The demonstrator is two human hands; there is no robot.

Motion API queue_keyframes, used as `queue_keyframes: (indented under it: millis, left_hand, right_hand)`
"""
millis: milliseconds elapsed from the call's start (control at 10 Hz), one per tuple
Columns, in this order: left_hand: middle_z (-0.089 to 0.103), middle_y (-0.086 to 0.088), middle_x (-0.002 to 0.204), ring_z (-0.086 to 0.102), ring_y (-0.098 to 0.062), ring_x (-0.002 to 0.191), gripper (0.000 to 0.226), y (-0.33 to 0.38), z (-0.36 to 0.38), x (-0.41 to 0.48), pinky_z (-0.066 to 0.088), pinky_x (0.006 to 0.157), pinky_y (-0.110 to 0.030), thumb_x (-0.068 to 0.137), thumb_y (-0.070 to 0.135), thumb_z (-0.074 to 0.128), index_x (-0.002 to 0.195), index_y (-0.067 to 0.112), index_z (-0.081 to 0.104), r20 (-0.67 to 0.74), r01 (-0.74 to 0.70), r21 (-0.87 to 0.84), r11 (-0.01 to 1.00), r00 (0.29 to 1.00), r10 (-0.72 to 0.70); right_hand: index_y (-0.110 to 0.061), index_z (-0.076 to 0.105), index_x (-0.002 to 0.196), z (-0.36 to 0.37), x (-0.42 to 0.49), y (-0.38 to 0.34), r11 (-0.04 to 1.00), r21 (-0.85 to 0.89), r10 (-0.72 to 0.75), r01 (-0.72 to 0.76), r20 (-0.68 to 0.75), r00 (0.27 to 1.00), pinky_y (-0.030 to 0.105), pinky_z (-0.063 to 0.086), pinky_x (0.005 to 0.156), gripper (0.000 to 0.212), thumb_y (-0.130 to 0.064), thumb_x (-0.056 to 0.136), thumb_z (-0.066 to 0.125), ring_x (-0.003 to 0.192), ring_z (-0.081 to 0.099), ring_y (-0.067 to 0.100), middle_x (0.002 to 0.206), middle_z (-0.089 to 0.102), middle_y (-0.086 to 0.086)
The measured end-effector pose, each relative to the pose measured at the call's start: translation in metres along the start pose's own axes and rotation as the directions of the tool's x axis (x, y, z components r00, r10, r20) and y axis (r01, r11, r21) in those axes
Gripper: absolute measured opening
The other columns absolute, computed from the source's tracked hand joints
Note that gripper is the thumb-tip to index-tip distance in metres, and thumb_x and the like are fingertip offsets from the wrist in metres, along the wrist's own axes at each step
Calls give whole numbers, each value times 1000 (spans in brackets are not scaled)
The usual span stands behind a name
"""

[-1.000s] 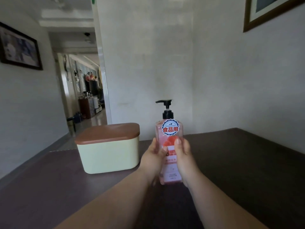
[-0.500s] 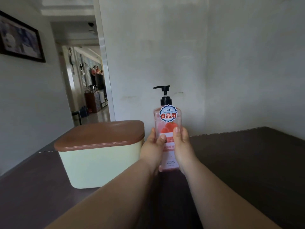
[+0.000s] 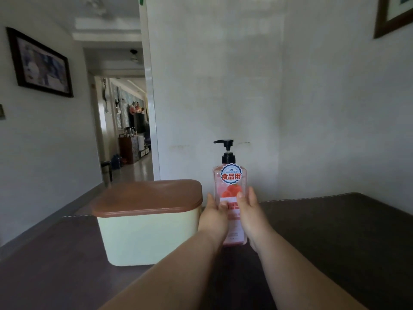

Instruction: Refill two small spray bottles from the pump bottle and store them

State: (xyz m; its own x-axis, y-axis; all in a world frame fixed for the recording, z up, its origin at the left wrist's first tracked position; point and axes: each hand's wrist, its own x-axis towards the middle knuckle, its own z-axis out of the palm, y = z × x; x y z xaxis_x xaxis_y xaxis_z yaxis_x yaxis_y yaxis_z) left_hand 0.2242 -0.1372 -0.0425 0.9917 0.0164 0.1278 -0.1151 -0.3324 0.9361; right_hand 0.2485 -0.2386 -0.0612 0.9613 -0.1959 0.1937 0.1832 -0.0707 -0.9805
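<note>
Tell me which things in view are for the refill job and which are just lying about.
For the job: pump bottle, held upright by the left hand and right hand; cream lidded box, probably for storing.
Just there: table; framed picture on the left wall; picture frame at top right.

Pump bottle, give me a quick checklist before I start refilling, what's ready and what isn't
1. Pump bottle upright: ok.
2. Left hand and right hand both hold it: ok.
3. Spray bottles in view: not ok, none seen.
4. Pale box open: not ok, brown lid is on.
5. Bottle's base resting on the table: cannot tell.
</note>
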Motion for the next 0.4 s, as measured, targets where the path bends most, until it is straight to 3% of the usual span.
queue_keyframes:
  millis: [100, 200, 300, 400]
  left_hand:
    - [57, -10, 133, 58, -30, 117, 43, 13, -13, -38, 45, 103, -45, 100, 24, 38, 142, 17, 35, 82, -19, -213, 977, 996, 37]
    - [69, -3, 115, 67, -18, 104, 27, 16, -33, -82, 50, 96, -37, 98, 22, 43, 123, 16, 54, 156, -23, -371, 928, 984, 87]
    - [66, 31, 91, 61, 11, 87, 16, 16, -71, -127, 46, 79, -12, 96, 26, 48, 107, 33, 58, 116, -117, -397, 910, 977, 176]
    - [66, 18, 107, 57, -4, 108, 35, 17, -115, -177, 39, 105, -28, 91, 29, 57, 125, 28, 57, 26, -125, -442, 888, 988, 152]
  right_hand:
    - [-26, 25, 147, 0, -26, -20, 999, -19, -26, 25, -26, 999, 51, 51, 95, 49, -37, 102, 37, 114, 60, 28, 138, 52, 8]
    - [-23, 39, 140, 0, -68, -42, 994, 21, -105, 105, -26, 994, 46, 56, 87, 38, -29, 102, 39, 101, 66, 24, 124, 61, 9]
    - [-24, 43, 137, 7, -114, -69, 985, 92, -145, 145, -13, 989, 57, 51, 92, 35, -25, 103, 39, 110, 62, 32, 128, 58, 11]
    - [-30, 44, 134, 10, -161, -97, 974, 63, -215, 217, -37, 976, 33, 59, 72, 33, -28, 102, 41, 111, 60, 18, 132, 54, -2]
